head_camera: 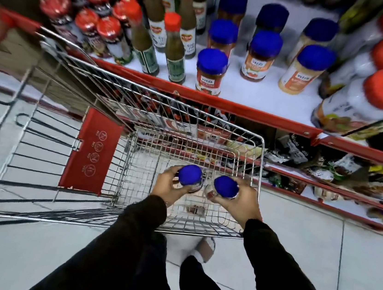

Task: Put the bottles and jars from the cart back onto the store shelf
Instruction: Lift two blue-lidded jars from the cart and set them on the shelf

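Observation:
Both hands are down inside the wire cart [259,167]. My left hand [168,186] grips a blue-lidded jar [190,175], and my right hand [239,201] grips a second blue-lidded jar [225,187] right beside it. Only the lids and a little of the glass show. Above the cart lies the white store shelf [252,96] with a red front edge. On it stand several matching blue-lidded jars [210,71] in rows, the nearest one at the shelf's front.
Green sauce bottles with red caps [175,49] and red-lidded jars [103,30] fill the shelf's left part. Large red-capped jars [360,100] crowd its right end. A lower shelf [327,166] holds packets. The cart's red seat flap [93,152] stands to the left.

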`<state>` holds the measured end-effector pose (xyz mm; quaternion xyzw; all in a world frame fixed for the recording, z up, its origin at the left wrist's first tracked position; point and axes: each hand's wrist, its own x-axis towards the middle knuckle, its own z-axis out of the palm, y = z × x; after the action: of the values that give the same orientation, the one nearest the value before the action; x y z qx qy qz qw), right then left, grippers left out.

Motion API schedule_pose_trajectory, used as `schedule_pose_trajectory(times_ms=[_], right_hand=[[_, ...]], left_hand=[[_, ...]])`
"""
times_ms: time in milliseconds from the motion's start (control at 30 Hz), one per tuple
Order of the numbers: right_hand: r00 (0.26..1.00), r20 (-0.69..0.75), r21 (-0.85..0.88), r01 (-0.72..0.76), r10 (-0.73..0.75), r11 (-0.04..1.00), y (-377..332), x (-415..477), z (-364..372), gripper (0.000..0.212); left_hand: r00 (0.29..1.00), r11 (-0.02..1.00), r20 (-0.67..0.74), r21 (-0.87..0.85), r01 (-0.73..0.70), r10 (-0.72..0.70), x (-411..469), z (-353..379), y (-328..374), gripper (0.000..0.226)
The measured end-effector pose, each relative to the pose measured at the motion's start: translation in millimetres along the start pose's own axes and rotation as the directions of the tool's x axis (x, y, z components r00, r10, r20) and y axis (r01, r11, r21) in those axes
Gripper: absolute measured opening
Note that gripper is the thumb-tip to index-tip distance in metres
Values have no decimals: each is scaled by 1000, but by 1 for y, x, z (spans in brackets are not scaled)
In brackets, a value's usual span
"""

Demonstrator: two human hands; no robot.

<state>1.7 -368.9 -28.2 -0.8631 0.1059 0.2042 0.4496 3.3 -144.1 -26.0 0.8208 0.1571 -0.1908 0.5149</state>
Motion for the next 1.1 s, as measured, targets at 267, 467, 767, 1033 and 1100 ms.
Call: schedule_pose_trajectory(times_ms=[267,467,767,1033,1100], right_hand=[[962,-255,172,141,-94,975,-53,-33,-52,64],[886,-450,249,244,-111,937,-82,-30,-99,51],[778,-587,145,373,-223,917,-125,15,-166,58],[821,-521,97,328,-233,940,-128,55,-186,54],[836,-498,95,316,-230,944,-127,61,-186,52]], left_hand=[[986,985,-124,-118,-127,112,-34,-19,70,70],[960,953,-200,-191,-235,197,-25,-25,127,60],[876,903,-262,-34,-427,405,17,-11,228,65],[889,920,-249,28,-391,385,58,13,256,58],[898,925,-229,39,-378,377,67,17,254,57]])
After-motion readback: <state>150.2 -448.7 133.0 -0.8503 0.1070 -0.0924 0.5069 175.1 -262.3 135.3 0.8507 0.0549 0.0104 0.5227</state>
